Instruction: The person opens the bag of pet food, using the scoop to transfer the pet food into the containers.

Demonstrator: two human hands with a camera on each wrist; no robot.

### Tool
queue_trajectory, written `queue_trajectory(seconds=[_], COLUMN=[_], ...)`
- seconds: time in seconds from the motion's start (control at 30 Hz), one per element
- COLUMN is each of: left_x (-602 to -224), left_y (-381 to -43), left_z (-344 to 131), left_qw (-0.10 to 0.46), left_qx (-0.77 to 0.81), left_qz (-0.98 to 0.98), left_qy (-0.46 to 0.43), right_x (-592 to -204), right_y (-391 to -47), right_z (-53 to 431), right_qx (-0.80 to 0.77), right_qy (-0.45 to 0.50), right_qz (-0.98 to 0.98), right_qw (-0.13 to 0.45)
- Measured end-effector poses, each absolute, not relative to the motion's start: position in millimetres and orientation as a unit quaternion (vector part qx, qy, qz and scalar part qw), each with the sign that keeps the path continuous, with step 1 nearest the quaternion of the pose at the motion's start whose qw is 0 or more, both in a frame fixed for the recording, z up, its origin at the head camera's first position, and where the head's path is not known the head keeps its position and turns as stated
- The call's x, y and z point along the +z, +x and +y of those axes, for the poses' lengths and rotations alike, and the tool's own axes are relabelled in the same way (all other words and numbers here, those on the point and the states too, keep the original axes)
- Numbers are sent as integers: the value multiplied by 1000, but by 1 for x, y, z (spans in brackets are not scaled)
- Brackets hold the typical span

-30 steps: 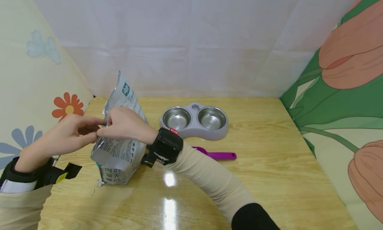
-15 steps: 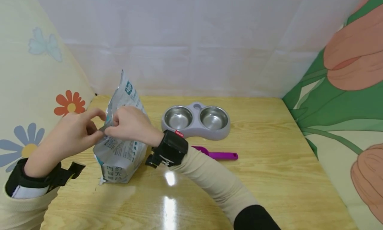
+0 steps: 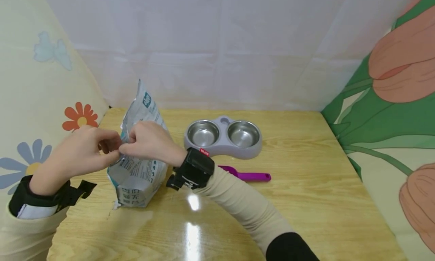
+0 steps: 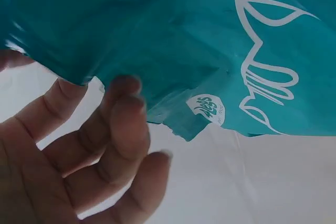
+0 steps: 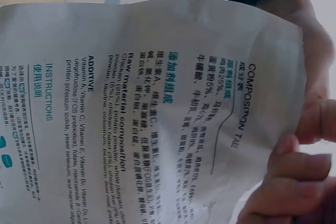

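Note:
A silver and teal pet food bag stands on the left of the table, its tall top corner pointing up. My left hand is at the bag's near upper edge, thumb and fingers bent together on it. Beside it my right hand pinches the same edge, the two thumbs nearly meeting. In the left wrist view, the fingers curl beneath the bag's teal side, whose edge looks ragged. The right wrist view shows the printed back of the bag, with fingertips at its edge.
A lilac double pet bowl stand with two steel bowls sits at the middle back. In front of it lies a purple scoop, partly hidden by my right sleeve. A white cloth backs the table, flanked by floral panels.
My left fingers lifted apart half a second ago and have come back in against the bag's edge. Both hands sit slightly farther right in the head view; the bag stays standing.

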State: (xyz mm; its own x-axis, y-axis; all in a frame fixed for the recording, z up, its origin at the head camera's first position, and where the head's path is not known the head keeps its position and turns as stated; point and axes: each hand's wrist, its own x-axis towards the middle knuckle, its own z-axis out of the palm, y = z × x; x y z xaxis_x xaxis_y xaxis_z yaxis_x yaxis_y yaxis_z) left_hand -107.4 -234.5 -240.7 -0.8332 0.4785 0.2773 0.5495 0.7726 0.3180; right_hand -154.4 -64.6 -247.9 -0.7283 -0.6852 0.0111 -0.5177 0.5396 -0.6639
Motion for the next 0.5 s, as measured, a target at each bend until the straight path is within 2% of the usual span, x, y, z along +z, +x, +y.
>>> queue_trajectory(seconds=[0.27, 0.5], left_x=[-246, -250], left_y=[-114, -112], left_z=[-234, -237], left_qw=[120, 101], left_qx=[-205, -212], left_qz=[-926, -931], left_qy=[-294, -280], right_x=[-250, -250], right_y=[-154, -158], right_z=[-67, -72], right_qx=[-358, -339], right_qy=[-353, -352], right_qz=[858, 865], right_qw=[107, 116])
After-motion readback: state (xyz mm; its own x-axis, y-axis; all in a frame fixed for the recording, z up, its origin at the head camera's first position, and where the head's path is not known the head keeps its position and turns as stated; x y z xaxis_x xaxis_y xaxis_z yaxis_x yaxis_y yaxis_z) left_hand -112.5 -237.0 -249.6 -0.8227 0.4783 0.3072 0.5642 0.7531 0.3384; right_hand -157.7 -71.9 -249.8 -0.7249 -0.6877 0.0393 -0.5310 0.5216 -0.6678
